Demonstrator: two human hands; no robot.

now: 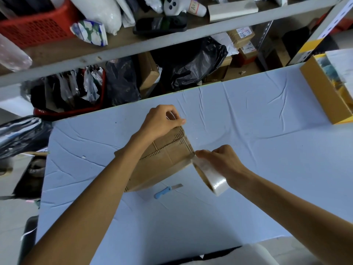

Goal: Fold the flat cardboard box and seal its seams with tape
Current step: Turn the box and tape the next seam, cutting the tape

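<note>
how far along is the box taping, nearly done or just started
Done: the cardboard box is folded into shape on the table. In hand: the left hand pins the far end of a clear strip while the right hand holds the tape roll. Left: cutting the strip, perhaps with the blue knife; other seams are hidden.

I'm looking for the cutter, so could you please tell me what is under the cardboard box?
The cardboard box rests on the blue table cover. The blue-handled cutter lies beside it, not under it. Anything beneath the box is hidden.
</note>
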